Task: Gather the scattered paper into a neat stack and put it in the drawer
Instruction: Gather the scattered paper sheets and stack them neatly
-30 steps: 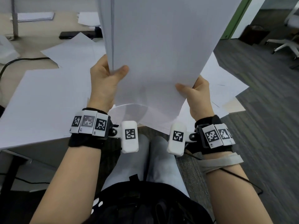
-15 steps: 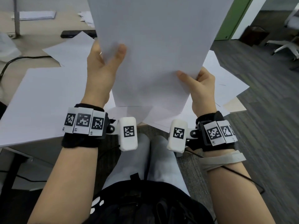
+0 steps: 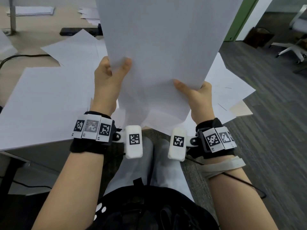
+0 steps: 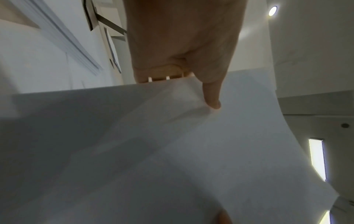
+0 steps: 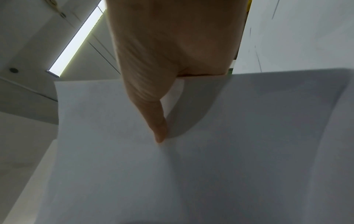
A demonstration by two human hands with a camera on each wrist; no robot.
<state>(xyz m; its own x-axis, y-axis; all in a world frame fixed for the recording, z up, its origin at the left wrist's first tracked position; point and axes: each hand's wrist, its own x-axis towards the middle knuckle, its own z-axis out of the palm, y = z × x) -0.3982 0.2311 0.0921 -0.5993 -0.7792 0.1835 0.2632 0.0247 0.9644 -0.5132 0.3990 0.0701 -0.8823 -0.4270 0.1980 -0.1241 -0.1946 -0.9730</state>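
Observation:
I hold a stack of white paper (image 3: pixel 162 52) upright above the desk's near edge. My left hand (image 3: pixel 113 75) pinches its left edge, thumb on the front and fingers behind. My right hand (image 3: pixel 196 95) grips the lower right corner the same way. The left wrist view shows the left hand (image 4: pixel 182 60) with its thumb pressed on the paper stack (image 4: pixel 172 151). In the right wrist view the right hand (image 5: pixel 168 60) has its thumb on the paper stack (image 5: pixel 210 159). More loose sheets (image 3: pixel 49 100) lie scattered on the desk. No drawer is in view.
The wooden desk (image 3: pixel 33 45) carries a black cable (image 3: pixel 18 56), a dark flat device (image 3: pixel 73 31) and further papers (image 3: pixel 33 10) at the back. Grey carpet (image 3: pixel 274 130), a green door frame (image 3: pixel 239 20) and an office chair (image 3: pixel 294 45) lie to the right. My legs are below the desk edge.
The left hand slid up the paper's left edge, then came back down a little. The right hand kept its hold near the lower right corner. The stack shifted slightly right.

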